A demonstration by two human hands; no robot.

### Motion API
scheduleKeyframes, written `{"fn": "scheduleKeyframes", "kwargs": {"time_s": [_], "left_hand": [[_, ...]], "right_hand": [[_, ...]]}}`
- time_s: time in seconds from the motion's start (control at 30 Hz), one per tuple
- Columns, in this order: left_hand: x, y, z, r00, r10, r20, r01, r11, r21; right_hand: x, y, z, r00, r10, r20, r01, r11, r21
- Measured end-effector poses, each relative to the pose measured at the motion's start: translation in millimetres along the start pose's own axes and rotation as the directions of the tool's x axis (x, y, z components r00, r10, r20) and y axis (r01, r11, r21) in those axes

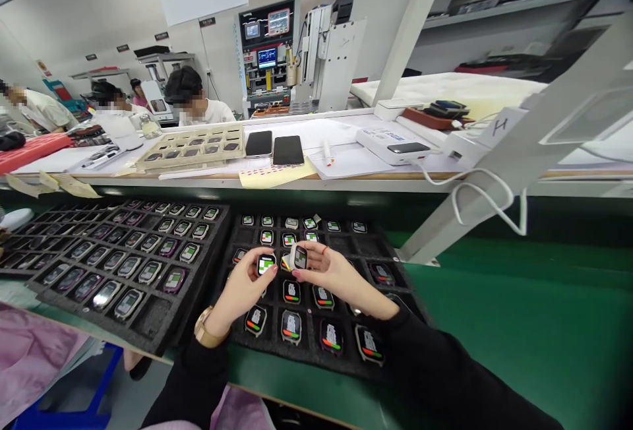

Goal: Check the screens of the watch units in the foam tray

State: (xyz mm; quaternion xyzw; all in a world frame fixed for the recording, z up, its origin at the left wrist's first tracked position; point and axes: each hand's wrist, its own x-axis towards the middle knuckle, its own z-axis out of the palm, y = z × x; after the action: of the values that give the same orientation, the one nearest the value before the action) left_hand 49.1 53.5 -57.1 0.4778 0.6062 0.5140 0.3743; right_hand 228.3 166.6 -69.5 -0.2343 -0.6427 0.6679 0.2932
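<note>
Two hands work over a black foam tray (301, 367) at the front edge of the green desk (494, 324): the left hand (242, 285) pinches one smartwatch (266, 264) lying flat, the right hand (336, 272) another smartwatch (299, 257) on edge, fingers closed narrowly on each. A slip could drop either onto the screens (291, 326) below, scratching them; a sleeve (435, 370) could snag the neighbouring tray (148, 324).

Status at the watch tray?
Left hand pinching a smartwatch. Right hand holding another smartwatch on edge. Both over black foam tray. Second tray alongside, left.
</note>
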Motion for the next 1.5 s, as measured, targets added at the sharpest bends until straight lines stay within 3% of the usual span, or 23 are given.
{"fn": "scheduleKeyframes", "kwargs": {"time_s": [0.27,0.37,0.57,0.7,0.83,0.93,1.17,1.33,1.5], "left_hand": [[2,-3,19.4,0.995,0.01,0.103,-0.015,0.999,0.046],[5,-3,22.2,0.995,0.023,0.101,-0.029,0.998,0.059],[9,-6,24.2,0.996,0.015,0.092,-0.022,0.997,0.074],[5,0,22.8,0.993,-0.021,0.116,0.016,0.999,0.041],[3,6,20.2,0.983,-0.096,0.159,0.099,0.995,-0.011],[5,-1,24.0,0.971,-0.159,0.18,0.168,0.985,-0.038],[-7,-23,45.6,0.993,-0.107,-0.044,0.108,0.994,0.032],[-20,-12,48.2,0.966,-0.061,0.251,-0.046,0.917,0.397],[-10,-4,43.6,0.936,-0.114,0.332,-0.089,0.837,0.54]], "right_hand": [[-19,2,-1,0.999,-0.05,0.016,0.051,0.997,-0.053],[-23,4,-1,0.997,-0.062,0.042,0.068,0.986,-0.15],[-28,-3,1,0.964,-0.265,0.02,0.252,0.887,-0.387],[-30,-7,0,0.964,-0.262,0.051,0.257,0.863,-0.435],[-32,-6,0,0.979,-0.196,0.049,0.201,0.909,-0.366],[-30,6,6,0.995,-0.095,-0.028,0.086,0.967,-0.239],[-19,46,5,0.957,0.046,-0.286,-0.056,0.998,-0.026],[-20,47,-12,0.921,0.115,-0.372,-0.086,0.992,0.092],[-25,35,-16,0.922,0.227,-0.313,-0.166,0.963,0.212]]}}
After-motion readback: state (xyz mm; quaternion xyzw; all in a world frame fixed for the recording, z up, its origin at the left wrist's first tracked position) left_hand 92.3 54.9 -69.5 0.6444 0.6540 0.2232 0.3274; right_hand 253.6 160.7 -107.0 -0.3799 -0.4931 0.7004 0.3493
